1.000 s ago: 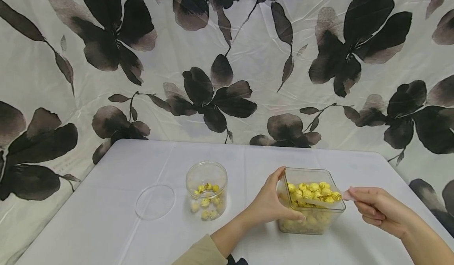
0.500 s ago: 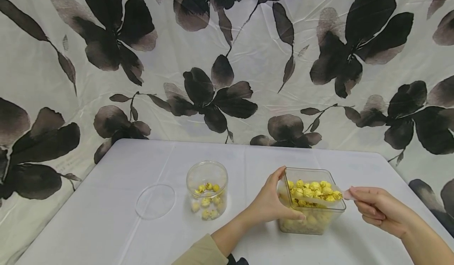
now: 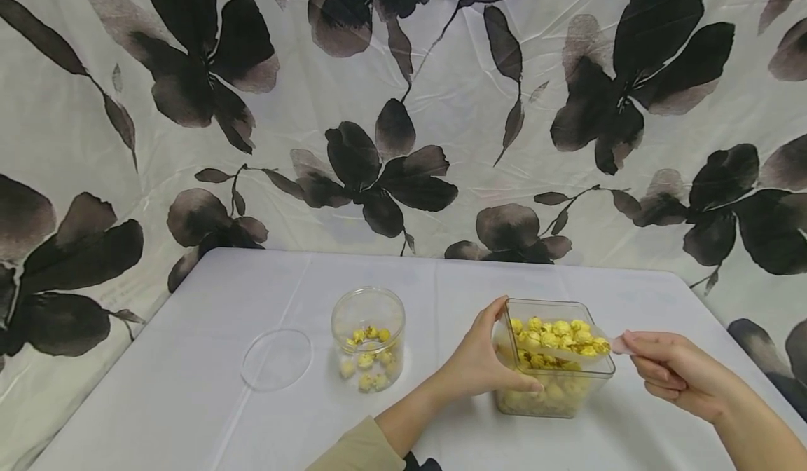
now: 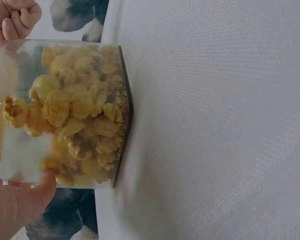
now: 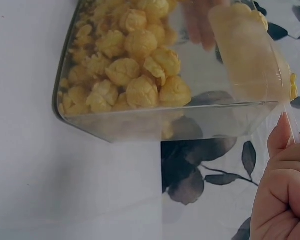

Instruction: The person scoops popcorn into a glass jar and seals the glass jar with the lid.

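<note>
My left hand (image 3: 476, 359) grips the left side of a clear square container (image 3: 592, 385), thumb across its front wall. Yellow popcorn (image 4: 82, 105) fills the container's lower part. At its right, my right hand (image 3: 679, 373) pinches the handle of a translucent plastic scoop (image 5: 252, 55) between thumb and fingers. The scoop bears a heap of popcorn and lies within the container's mouth, above the rest, its handle passing over the right rim. To the left stands a clear round jar (image 3: 340, 320), uncovered, with several popcorn pieces inside.
A clear round lid (image 3: 277, 360) lies flat on the white-covered table (image 3: 157, 401), left of the jar. Behind the table's far edge hangs a floral curtain (image 3: 479, 120). A small dark object (image 3: 421, 462) shows at the bottom edge, partly hidden by the left sleeve (image 3: 362, 450).
The scoop's loaded end has risen slightly inside the container, opening a gap above the popcorn below. My left hand and the container have stayed in place.
</note>
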The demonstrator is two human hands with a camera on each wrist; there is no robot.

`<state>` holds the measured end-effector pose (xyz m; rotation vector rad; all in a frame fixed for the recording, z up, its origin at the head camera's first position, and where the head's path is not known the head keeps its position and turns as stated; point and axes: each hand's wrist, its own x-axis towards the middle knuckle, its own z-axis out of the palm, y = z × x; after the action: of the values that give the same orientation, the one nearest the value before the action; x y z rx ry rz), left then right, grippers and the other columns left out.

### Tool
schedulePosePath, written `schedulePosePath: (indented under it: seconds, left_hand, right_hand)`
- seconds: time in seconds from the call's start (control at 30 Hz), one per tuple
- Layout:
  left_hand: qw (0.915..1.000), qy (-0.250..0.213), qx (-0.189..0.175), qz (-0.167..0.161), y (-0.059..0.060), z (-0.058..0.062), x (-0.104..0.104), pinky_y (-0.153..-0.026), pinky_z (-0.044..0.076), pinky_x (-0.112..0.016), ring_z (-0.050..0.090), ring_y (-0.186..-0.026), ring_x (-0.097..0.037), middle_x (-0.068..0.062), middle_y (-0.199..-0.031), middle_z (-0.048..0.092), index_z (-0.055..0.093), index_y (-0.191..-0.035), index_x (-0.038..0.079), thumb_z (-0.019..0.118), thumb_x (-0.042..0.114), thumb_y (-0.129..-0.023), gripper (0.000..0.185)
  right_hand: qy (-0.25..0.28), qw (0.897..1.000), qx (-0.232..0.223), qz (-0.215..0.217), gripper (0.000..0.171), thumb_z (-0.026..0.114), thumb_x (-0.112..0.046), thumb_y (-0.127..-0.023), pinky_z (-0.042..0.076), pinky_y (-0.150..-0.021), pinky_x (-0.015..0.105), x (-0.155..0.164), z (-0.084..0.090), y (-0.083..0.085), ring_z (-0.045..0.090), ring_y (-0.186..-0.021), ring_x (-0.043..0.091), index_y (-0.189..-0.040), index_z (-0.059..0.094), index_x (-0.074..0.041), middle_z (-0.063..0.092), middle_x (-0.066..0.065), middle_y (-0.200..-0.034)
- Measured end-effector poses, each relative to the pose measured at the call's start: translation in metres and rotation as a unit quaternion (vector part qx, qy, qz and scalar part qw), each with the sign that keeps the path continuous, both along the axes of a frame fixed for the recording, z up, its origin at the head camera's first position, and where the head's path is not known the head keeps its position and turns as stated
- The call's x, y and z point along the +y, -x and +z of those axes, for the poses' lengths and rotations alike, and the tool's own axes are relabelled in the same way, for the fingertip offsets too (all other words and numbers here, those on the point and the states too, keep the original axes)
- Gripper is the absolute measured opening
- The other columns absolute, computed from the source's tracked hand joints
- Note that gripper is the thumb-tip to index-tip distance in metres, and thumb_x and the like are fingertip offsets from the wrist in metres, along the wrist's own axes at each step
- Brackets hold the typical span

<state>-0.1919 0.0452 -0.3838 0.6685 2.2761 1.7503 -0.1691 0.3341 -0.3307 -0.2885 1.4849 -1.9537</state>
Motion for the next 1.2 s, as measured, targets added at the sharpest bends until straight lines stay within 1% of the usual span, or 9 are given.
schedulePosePath:
  seconds: [0.27,0.5,0.57,0.63,0.73,0.83,1.0,1.07,1.2]
  left_hand:
    - [1.0,0.002,0.001,-0.001,-0.0009,-0.0007,-0.0004,-0.095,0.04,-0.028,0.027,-0.133,-0.011,0.002,-0.146,0.027,0.017,-0.148,0.024,0.09,0.025,-0.058,0.116]
    - [1.0,0.002,0.004,0.0,-0.0011,-0.0023,-0.001,-0.094,0.041,-0.027,0.027,-0.133,-0.012,0.003,-0.146,0.027,0.017,-0.148,0.024,0.09,0.025,-0.058,0.116]
    - [1.0,0.004,0.006,0.002,-0.0018,-0.0024,-0.0009,-0.097,0.038,-0.03,0.027,-0.133,-0.012,0.003,-0.145,0.028,0.017,-0.148,0.024,0.09,0.025,-0.058,0.116]
    - [1.0,0.006,0.006,0.004,-0.0025,-0.0027,-0.0007,-0.101,0.036,-0.033,0.028,-0.132,-0.011,0.004,-0.145,0.028,0.018,-0.148,0.024,0.09,0.025,-0.058,0.116]
    - [0.9999,0.009,0.009,0.007,-0.0034,-0.0033,-0.0007,-0.104,0.031,-0.037,0.028,-0.132,-0.01,0.005,-0.143,0.029,0.018,-0.148,0.023,0.09,0.026,-0.057,0.116]
    - [0.9999,0.005,0.008,0.004,-0.0033,-0.0041,-0.0008,-0.102,0.034,-0.035,0.028,-0.131,-0.01,0.005,-0.143,0.029,0.018,-0.148,0.025,0.09,0.026,-0.058,0.115]
    - [1.0,-0.004,-0.001,-0.003,-0.0032,-0.0043,-0.001,-0.098,0.038,-0.032,0.028,-0.132,-0.01,0.005,-0.144,0.028,0.017,-0.148,0.027,0.09,0.026,-0.059,0.115]
    - [1.0,-0.007,-0.004,-0.004,-0.0036,-0.0037,-0.0012,-0.097,0.039,-0.03,0.027,-0.132,-0.011,0.005,-0.144,0.027,0.017,-0.148,0.027,0.09,0.025,-0.059,0.115]
    - [0.9999,-0.011,-0.008,-0.006,-0.0038,-0.0025,-0.0016,-0.094,0.04,-0.026,0.027,-0.133,-0.011,0.004,-0.145,0.027,0.017,-0.148,0.025,0.089,0.024,-0.059,0.115]
  right_hand:
    - [0.009,1.0,0.003,0.004,0.042,0.028,-0.017,-0.104,0.002,-0.046,0.029,0.0013,-0.0013,-0.002,0.003,-0.049,0.018,-0.104,0.07,-0.01,0.045,-0.012,-0.062]
    - [0.026,0.999,0.02,0.017,0.043,0.027,-0.015,-0.104,0.001,-0.044,0.031,0.0004,-0.0013,-0.0031,0.003,-0.048,0.019,-0.105,0.07,-0.009,0.035,-0.007,-0.059]
    - [0.031,0.999,0.021,0.019,0.043,0.027,-0.015,-0.104,0.001,-0.044,0.031,0.0008,-0.0014,-0.0038,0.003,-0.048,0.018,-0.106,0.069,-0.008,0.034,-0.006,-0.059]
    - [0.034,0.999,0.019,0.019,0.043,0.027,-0.015,-0.104,0.001,-0.044,0.03,0.0013,-0.0016,-0.0048,0.003,-0.048,0.018,-0.106,0.069,-0.008,0.035,-0.007,-0.059]
    - [0.036,0.999,0.014,0.014,0.044,0.026,-0.015,-0.104,0.001,-0.045,0.03,0.0025,-0.002,-0.0064,0.003,-0.048,0.018,-0.106,0.069,-0.008,0.039,-0.009,-0.06]
    - [0.036,0.999,0.012,0.009,0.044,0.026,-0.016,-0.104,0.002,-0.045,0.03,0.0034,-0.002,-0.0077,0.003,-0.049,0.018,-0.106,0.069,-0.008,0.039,-0.009,-0.06]
    - [0.05,0.999,0.017,0.013,0.043,0.026,-0.015,-0.104,0.001,-0.044,0.03,0.0055,-0.0009,-0.0083,0.004,-0.048,0.018,-0.106,0.069,-0.007,0.023,-0.002,-0.058]
    - [0.056,0.998,0.019,0.015,0.044,0.025,-0.015,-0.104,0.002,-0.044,0.029,0.0068,0.0,-0.0084,0.004,-0.048,0.018,-0.107,0.068,-0.006,0.019,0.001,-0.059]
    - [0.059,0.998,0.024,0.014,0.044,0.025,-0.014,-0.104,0.002,-0.044,0.029,0.0091,0.0015,-0.0093,0.004,-0.049,0.019,-0.108,0.068,-0.006,0.017,0.003,-0.06]
